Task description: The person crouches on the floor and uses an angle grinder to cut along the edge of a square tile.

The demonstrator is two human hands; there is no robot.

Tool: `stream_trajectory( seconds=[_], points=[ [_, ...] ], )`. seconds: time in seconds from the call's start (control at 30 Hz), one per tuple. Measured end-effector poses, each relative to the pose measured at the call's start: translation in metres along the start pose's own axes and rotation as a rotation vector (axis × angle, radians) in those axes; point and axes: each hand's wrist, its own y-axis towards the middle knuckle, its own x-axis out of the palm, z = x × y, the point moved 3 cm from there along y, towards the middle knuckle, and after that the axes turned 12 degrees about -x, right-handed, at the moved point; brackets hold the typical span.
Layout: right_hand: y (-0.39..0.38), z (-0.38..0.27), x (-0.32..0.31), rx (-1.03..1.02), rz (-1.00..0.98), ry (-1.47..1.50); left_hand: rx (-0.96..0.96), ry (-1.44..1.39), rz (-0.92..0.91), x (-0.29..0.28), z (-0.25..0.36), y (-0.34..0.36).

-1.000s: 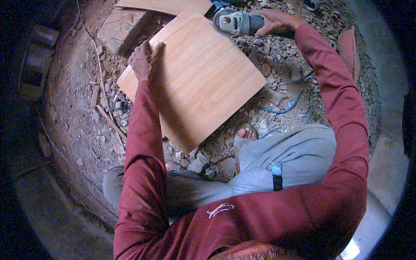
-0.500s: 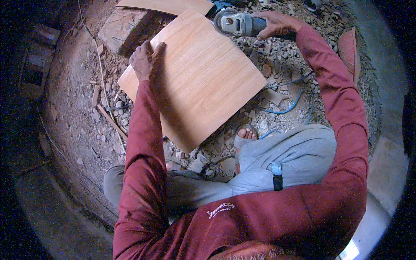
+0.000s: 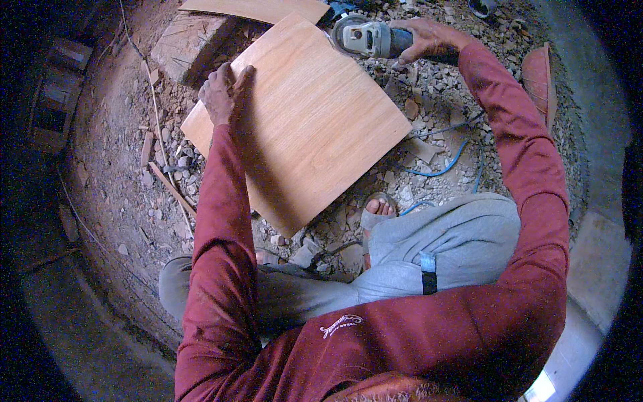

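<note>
A large square wood-grain tile (image 3: 321, 127) lies at an angle in front of me, above the rubble. My left hand (image 3: 223, 94) grips its left edge, with the thumb on the top face and the fingers at the rim. My right hand (image 3: 429, 40) is wrapped around the body of a grey angle grinder (image 3: 372, 39). The grinder's round disc and guard sit against the tile's far right edge; I cannot tell how deep the disc reaches.
Broken stones and dusty soil (image 3: 462, 97) surround the tile. A rough block (image 3: 187, 47) and another wood-grain piece (image 3: 268, 8) lie beyond it. A blue cable (image 3: 445, 167) loops near my sandalled foot (image 3: 380, 206). At the right stands a reddish object (image 3: 538, 84).
The grinder has shifted very slightly down and to the right along the tile's edge. My left hand keeps its hold, and the tile has barely moved.
</note>
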Motion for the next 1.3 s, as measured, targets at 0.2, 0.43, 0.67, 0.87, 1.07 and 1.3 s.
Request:
stream_trajectory(
  seconds=[0.2, 0.43, 0.67, 0.87, 1.07, 1.3],
  points=[
    [-0.003, 0.006, 0.002, -0.001, -0.033, 0.038, -0.009, -0.034, -0.027, -0.003, 0.005, -0.001],
    [-0.001, 0.003, 0.002, 0.046, -0.055, 0.062, 0.078, -0.029, 0.092, 0.0, -0.002, -0.002],
    [-0.001, 0.009, 0.004, 0.048, -0.006, 0.03, 0.018, -0.066, 0.004, -0.008, 0.009, -0.005],
    [0.005, 0.009, 0.009, 0.063, -0.001, 0.235, -0.001, -0.032, -0.027, -0.011, 0.015, -0.003],
    [0.009, -0.009, 0.002, 0.063, -0.051, 0.105, -0.006, -0.007, -0.034, -0.011, 0.01, -0.002],
    [0.013, -0.021, 0.0, 0.053, -0.064, 0.173, -0.029, 0.022, -0.053, -0.012, 0.011, -0.002]
  ],
)
